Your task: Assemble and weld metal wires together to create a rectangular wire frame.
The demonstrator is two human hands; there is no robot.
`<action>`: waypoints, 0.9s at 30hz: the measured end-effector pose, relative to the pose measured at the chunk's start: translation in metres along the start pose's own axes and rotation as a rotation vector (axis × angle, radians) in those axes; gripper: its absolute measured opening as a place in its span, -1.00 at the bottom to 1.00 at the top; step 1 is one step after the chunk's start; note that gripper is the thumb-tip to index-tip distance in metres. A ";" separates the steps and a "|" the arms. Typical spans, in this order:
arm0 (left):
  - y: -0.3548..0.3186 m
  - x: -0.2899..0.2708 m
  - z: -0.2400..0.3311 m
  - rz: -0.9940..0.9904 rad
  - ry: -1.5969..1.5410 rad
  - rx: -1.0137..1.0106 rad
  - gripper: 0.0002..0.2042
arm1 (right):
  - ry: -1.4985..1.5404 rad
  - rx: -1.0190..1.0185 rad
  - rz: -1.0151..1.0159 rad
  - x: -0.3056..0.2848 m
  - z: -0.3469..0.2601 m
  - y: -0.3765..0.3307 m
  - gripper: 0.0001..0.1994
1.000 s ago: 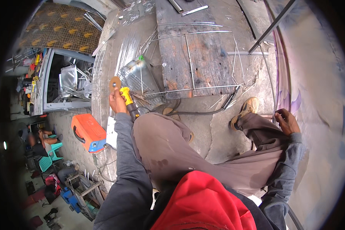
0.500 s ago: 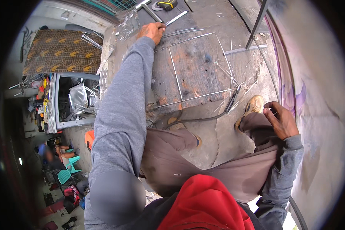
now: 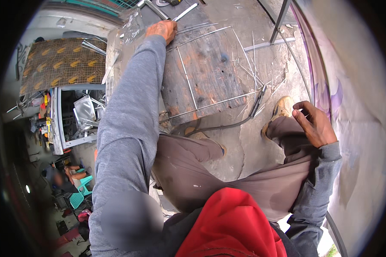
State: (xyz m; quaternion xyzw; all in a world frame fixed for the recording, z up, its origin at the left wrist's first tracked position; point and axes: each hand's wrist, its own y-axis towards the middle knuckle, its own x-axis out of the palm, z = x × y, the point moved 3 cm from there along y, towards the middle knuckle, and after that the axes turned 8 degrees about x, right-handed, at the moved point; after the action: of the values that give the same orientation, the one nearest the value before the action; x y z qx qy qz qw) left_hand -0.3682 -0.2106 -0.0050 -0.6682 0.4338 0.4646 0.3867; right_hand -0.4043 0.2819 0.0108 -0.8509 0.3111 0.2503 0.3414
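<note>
My left hand reaches across to the far left edge of a scorched wooden board, palm down with the fingers curled in. Its fingertips meet the near end of a metal bar with a bent far end and lie beside a pale flat metal strip. What sits under the fingers is hidden. On the board lies a rectangular frame of thin metal rods with a crossbar. My right hand hovers near my right knee, fingers loosely bent and apart, holding nothing.
A black electrode holder with its cable lies by the board's near right corner, among several loose thin rods. A flat bar and upright metal post stand right. Left are a scrap bin and a seated person.
The whole view has shifted slightly, so the board and tools appear farther up and left. My left hand stays at the metal bar, and my right hand keeps its loose pose.
</note>
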 end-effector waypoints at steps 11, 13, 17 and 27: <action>-0.024 -0.048 0.018 0.036 -0.368 -0.004 -0.63 | -0.003 -0.028 -0.068 0.000 0.008 0.010 -0.61; -0.040 -0.040 0.038 -0.079 -0.792 -0.131 -0.62 | -0.056 0.005 -0.073 0.004 0.014 0.021 -0.58; -0.085 -0.013 0.104 -0.229 -1.224 -0.355 -0.76 | -0.077 -0.024 -0.088 0.006 0.020 0.030 -0.55; -0.102 0.014 0.129 -0.234 -1.156 -0.470 -0.74 | 0.015 -0.029 -0.127 0.008 0.033 0.030 -0.57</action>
State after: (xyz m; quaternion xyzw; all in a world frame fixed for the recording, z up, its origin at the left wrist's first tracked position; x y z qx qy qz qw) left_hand -0.3062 -0.0615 -0.0420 -0.4194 -0.0345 0.7879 0.4495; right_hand -0.4270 0.2867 -0.0284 -0.8757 0.2552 0.2260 0.3420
